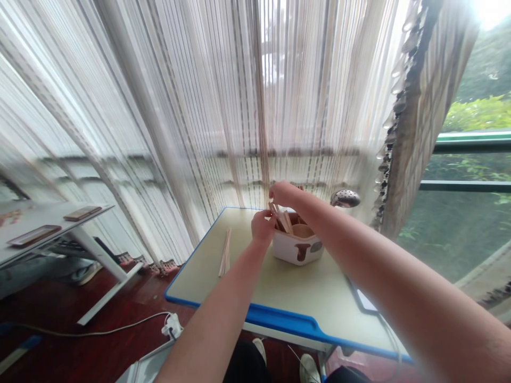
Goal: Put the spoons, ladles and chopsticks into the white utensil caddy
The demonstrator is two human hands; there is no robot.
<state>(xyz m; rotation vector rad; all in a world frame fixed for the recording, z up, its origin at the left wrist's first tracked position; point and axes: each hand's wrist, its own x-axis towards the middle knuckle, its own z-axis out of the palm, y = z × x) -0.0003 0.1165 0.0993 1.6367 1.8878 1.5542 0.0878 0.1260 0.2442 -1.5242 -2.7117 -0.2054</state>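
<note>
A white utensil holder [297, 249] with brown spots stands on a small blue-edged table [279, 314]. Wooden utensils and chopsticks [281, 218] stick out of it, and a metal strainer ladle [345, 199] leans out to the right. My right hand [284, 193] is above the holder, fingers pinched on the tops of the chopsticks. My left hand [262, 226] is at the holder's left rim, fingers closed around the same bundle of chopsticks. A pair of chopsticks [225, 259] lies flat on the table to the left.
A phone [365, 301] with a cable lies at the table's right edge. Striped sheer curtains [199, 117] hang close behind the table. A white desk [48, 229] with trays stands at left. A power strip [172, 325] and cord lie on the dark floor.
</note>
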